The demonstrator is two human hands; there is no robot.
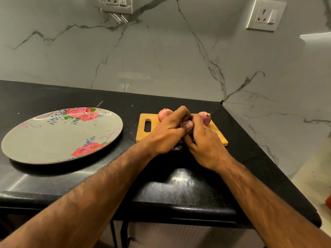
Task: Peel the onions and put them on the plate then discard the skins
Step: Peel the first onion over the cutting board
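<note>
Over a small wooden cutting board (143,135), my left hand (166,133) and my right hand (204,140) are both closed around one purple onion (184,124), which shows only as a sliver between my fingers. Two unpeeled pink onions rest on the far edge of the board: one (163,114) behind my left hand, the other (205,117) behind my right. A scrap of purple skin (176,148) hangs below my hands at the board's near edge. A large grey plate with red roses (53,140) lies to the left with nothing on it.
The board and plate sit on a black stone counter (179,185) that ends in a corner at the right. Marble wall panels with two power sockets (265,15) stand behind. The floor shows beyond the counter's right edge.
</note>
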